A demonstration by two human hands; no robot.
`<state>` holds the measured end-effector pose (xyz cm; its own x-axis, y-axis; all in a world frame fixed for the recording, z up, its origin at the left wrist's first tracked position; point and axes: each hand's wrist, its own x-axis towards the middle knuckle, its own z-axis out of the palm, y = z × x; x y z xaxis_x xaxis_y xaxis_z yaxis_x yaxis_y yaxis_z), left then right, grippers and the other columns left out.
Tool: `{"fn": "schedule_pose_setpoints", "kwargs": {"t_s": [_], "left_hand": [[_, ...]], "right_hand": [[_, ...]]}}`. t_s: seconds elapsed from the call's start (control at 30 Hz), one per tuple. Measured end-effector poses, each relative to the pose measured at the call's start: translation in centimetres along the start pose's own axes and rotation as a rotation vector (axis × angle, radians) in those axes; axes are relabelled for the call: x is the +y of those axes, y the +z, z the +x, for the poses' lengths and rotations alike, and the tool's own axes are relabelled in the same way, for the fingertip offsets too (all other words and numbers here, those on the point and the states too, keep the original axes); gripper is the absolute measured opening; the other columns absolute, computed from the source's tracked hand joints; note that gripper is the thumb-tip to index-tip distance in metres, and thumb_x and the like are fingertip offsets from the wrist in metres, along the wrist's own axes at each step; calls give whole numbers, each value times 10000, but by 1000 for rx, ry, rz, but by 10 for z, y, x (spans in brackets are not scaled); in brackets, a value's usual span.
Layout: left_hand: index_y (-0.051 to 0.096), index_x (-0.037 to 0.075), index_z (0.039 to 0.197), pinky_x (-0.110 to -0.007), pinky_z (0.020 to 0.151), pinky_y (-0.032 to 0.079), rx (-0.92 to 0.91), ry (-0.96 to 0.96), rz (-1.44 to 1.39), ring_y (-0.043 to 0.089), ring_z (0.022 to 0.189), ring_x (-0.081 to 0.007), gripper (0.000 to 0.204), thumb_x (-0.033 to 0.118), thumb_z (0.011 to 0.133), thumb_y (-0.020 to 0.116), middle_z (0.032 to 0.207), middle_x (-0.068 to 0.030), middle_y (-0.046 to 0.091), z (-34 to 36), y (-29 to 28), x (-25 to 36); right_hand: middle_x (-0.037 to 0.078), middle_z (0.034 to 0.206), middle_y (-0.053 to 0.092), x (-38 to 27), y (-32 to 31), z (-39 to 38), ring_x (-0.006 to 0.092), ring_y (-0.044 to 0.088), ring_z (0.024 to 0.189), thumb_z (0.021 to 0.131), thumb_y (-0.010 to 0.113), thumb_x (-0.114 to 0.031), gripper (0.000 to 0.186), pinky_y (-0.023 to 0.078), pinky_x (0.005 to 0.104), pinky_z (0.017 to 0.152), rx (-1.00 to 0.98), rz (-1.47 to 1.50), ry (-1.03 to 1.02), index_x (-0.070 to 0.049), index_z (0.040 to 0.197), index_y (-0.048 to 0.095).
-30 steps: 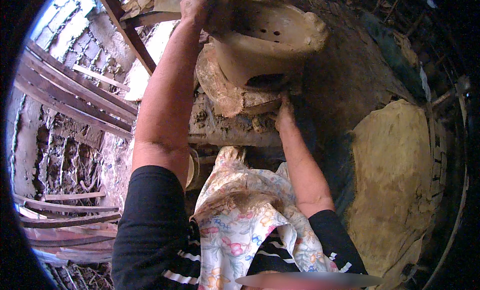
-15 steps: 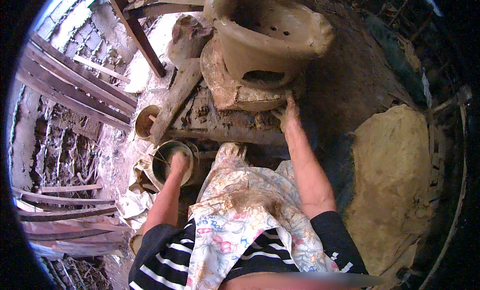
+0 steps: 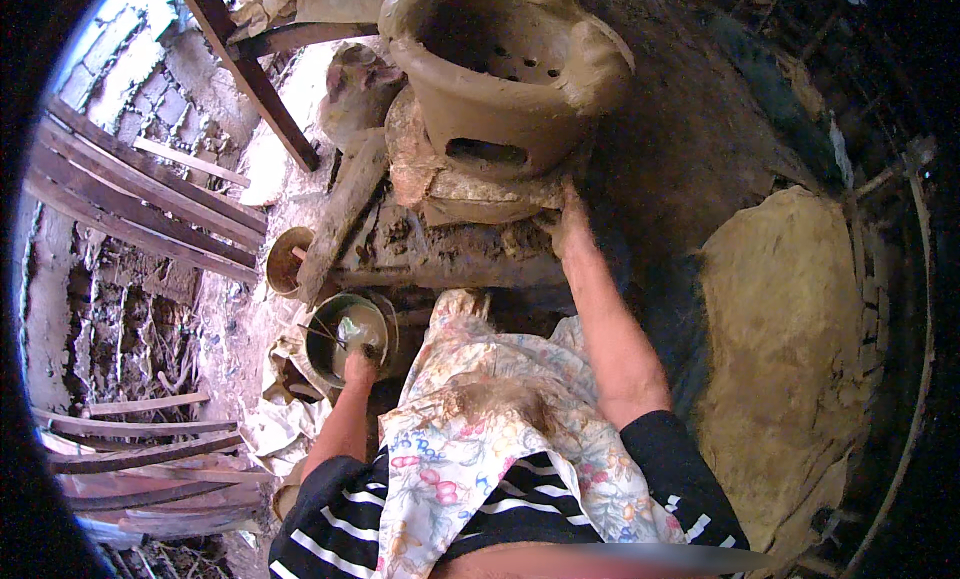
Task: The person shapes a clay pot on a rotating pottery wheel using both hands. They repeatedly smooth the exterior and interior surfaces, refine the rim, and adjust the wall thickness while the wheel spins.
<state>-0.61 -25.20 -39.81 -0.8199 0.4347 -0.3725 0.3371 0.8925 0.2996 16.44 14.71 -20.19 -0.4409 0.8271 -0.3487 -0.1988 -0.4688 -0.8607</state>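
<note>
A wet clay stove (image 3: 505, 114), with raised lugs on its rim, holes in its inner floor and a slot low in its side, stands on a round, clay-caked base (image 3: 480, 194). My right hand (image 3: 566, 222) grips the right edge of this base, its fingers partly hidden against it. Lower left, my left hand (image 3: 362, 364) reaches over the near rim of a bucket (image 3: 322, 351) of cloudy water. Its fingers are down inside and hard to make out. Something pale and shiny (image 3: 350, 329) shows in the water beyond them.
A smaller bowl (image 3: 287, 262) with a stick in it sits beyond the bucket, beside a slanting wooden plank (image 3: 345, 214). Wooden slats (image 3: 150, 194) line the left. A large tan sheet (image 3: 775, 369) lies at right. A floral cloth (image 3: 480, 419) covers my lap.
The stove has turned on its base, bringing its slot and lugs round leftward. My left hand has drawn back toward the bucket's near rim. My right hand stays at the base's edge.
</note>
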Motion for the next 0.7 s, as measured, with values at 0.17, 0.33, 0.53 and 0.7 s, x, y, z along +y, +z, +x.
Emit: {"fn": "schedule_pose_setpoints", "kwargs": {"t_s": [0.17, 0.33, 0.53, 0.7], "left_hand": [[647, 39, 893, -451, 734, 491, -63, 66, 197, 615, 847, -363, 235, 218, 757, 578, 887, -209, 632, -9, -79, 40], [507, 28, 1119, -425, 883, 392, 210, 595, -629, 501, 1039, -364, 381, 252, 816, 568, 1106, -214, 528, -10, -197, 156], [344, -15, 1313, -400, 1049, 260, 791, 1115, -183, 358, 1244, -355, 670, 399, 832, 560, 1311, -237, 396, -56, -284, 304], [382, -36, 1260, -442, 980, 325, 776, 1011, -215, 413, 1184, -364, 739, 500, 788, 572, 1230, -234, 473, -59, -301, 369]], "right_hand": [[89, 1343, 362, 0, -11, -16, 295, 382, 1187, 802, 515, -560, 709, 288, 553, 964, -76, -24, 80, -162, 1355, 315], [106, 1298, 411, -14, -15, 13, 304, 422, 1144, 795, 541, -531, 640, 378, 529, 883, 20, 38, 42, -138, 1280, 402], [104, 1297, 404, 3, -16, 17, 302, 417, 1148, 815, 536, -497, 603, 401, 527, 842, 7, -39, 12, -125, 1270, 399], [114, 1320, 372, -3, -15, 19, 327, 378, 1184, 787, 582, -504, 688, 381, 550, 866, -44, 3, 13, -127, 1314, 349]]}}
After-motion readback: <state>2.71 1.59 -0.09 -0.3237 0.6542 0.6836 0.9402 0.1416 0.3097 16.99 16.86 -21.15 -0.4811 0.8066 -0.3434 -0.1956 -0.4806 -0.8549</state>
